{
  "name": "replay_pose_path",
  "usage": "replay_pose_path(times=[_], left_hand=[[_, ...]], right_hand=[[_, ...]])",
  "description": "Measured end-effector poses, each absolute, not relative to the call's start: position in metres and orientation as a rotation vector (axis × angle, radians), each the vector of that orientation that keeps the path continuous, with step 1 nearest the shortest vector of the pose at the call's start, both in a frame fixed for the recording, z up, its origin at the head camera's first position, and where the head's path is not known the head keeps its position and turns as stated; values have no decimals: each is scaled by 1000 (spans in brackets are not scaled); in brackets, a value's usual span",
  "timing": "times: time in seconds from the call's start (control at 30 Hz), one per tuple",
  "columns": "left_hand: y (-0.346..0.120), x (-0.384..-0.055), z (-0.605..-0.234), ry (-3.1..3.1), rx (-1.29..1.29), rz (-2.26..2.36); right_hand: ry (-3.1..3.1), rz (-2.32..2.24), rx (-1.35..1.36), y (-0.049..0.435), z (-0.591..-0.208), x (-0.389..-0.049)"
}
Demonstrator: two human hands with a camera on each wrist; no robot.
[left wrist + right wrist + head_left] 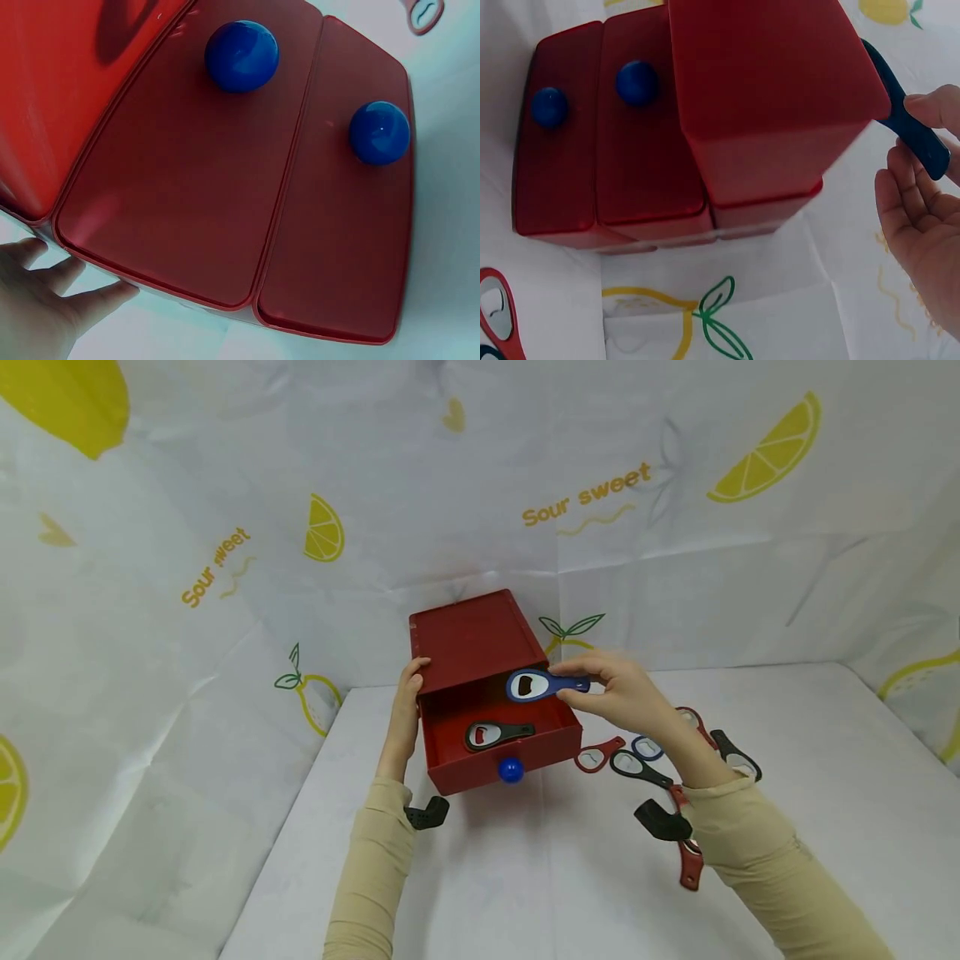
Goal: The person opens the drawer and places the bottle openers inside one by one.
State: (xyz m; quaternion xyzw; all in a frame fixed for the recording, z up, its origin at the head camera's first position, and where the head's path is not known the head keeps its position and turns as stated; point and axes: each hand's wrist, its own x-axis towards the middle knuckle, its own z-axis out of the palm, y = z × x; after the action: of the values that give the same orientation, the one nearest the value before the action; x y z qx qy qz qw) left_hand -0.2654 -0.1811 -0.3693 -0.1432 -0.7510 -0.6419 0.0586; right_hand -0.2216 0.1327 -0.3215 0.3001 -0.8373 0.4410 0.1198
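A red drawer cabinet (480, 635) stands against the backdrop, its top drawer (457, 772) pulled out. Inside that drawer lies a black bottle opener (501, 733). My right hand (626, 693) pinches a blue bottle opener (553, 684) by its handle, above the drawer's right side. The right wrist view has the same opener's handle (919, 139) between thumb and fingers, its head hidden behind the drawer. My left hand (405, 714) rests against the cabinet's left side. In the left wrist view its fingers (101, 304) lie extended along the cabinet's edge.
Several red, blue and black bottle openers lie on the white table (600, 877) to the right, among them a black one (641, 768) and a red one (690, 868). Blue round knobs (241, 56) stick out from the drawer fronts. A lemon-printed cloth (450, 485) hangs behind.
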Motion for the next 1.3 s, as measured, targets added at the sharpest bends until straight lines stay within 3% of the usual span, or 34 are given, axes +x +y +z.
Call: replay_pose_path(times=[0.63, 1.3], left_hand=[[-181, -267, -367, -2262, -433, -1968], [-181, -266, -367, -2273, -442, -1958]], right_hand=[[-2787, 958, 1165, 86, -312, -236], [-2886, 664, 1194, 78, -311, -247]])
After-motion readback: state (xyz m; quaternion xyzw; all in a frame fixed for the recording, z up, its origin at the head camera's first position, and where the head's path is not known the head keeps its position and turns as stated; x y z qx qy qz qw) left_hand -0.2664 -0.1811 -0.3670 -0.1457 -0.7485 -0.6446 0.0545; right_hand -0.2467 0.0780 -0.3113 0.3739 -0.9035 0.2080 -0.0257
